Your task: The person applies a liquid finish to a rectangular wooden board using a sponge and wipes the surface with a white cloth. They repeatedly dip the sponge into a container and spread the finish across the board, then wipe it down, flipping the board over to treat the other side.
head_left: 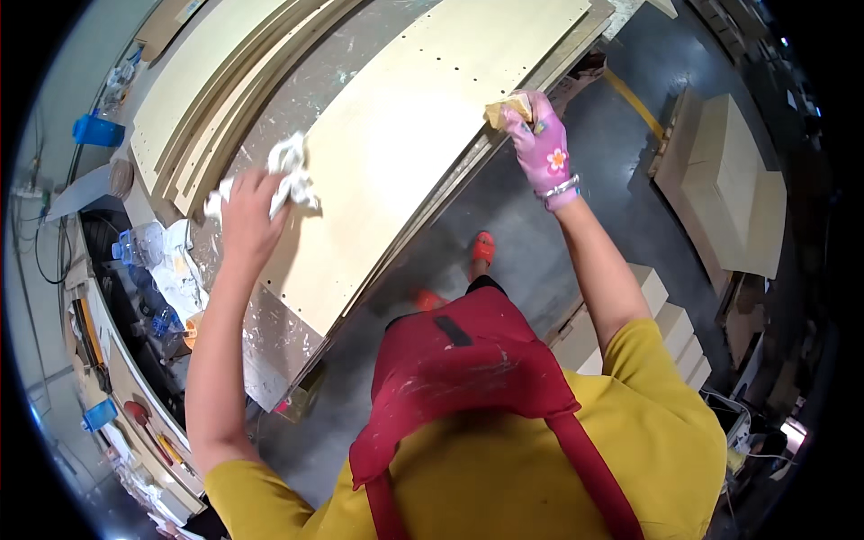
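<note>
— What are our hands doing right now?

— Our left hand (247,214) is pressing down on a crumpled white rag (286,180), fingers curled over it and closed on the cloth. The rag is lying on the near left part of a pale wooden panel (405,135).

— And the other one?

— Our right hand (540,144), in a pink glove with a flower on it, is gripping a small yellowish sanding block (506,110), fingers wrapped tight around it. We are holding the block against the right-hand edge of the same panel.

— Where is the panel sitting?

— It is lying flat on a paint-spattered tabletop (270,342), on top of a few more boards whose edges are showing along its right side. It is carrying rows of small drilled holes near its ends.

— What else are we seeing around it?

— A stack of similar boards (216,90) is lying further left on the tabletop. Clear plastic bottles (139,245) are standing just beyond the tabletop's left edge, and a blue container (97,130) is sitting further back. To our right, pale boxes (729,180) are resting on the grey floor (531,261), well apart from the panel.
</note>
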The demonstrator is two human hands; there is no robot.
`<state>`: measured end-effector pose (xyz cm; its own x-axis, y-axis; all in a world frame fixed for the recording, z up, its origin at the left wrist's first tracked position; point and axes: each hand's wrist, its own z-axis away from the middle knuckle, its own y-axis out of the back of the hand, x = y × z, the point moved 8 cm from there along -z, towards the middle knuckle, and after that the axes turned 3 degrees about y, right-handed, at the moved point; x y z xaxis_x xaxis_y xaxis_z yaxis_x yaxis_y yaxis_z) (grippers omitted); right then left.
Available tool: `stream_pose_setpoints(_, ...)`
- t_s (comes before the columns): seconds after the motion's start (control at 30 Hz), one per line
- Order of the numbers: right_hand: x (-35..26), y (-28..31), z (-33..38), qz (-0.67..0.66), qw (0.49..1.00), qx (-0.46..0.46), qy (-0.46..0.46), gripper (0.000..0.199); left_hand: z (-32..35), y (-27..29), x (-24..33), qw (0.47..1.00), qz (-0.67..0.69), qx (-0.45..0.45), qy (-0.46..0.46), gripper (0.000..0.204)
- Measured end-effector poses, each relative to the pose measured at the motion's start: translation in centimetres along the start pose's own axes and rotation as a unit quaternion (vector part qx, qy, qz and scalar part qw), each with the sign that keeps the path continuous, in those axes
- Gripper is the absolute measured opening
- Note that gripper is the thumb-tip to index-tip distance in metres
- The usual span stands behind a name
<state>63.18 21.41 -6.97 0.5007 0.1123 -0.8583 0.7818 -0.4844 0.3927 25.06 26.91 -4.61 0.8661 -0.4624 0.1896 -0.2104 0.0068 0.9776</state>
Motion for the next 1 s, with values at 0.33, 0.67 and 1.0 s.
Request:
stream_pose_setpoints(0.33, -10.2, -11.7, 15.5, 0.027, 0.951, -0.258, 0.168, 0.03, 4.1, -1.9, -2.2, 0.999, -0.013, 0.007, 0.038, 0.048)
stream_pose_setpoints(0.67, -17.0, -19.2, 27.5, -0.141, 0.826, -0.487, 0.246, 0.021, 4.8, -2.3, -2.9, 0.996, -0.038, 0.033, 0.075, 0.049)
stream_pose_setpoints(1.0, -18.2, -16.6, 21.7, -0.019, 0.851, -0.433, 0.296, 0.03, 4.6, -2.5, -2.8, 0.996, -0.032, 0.034, 0.08, 0.049)
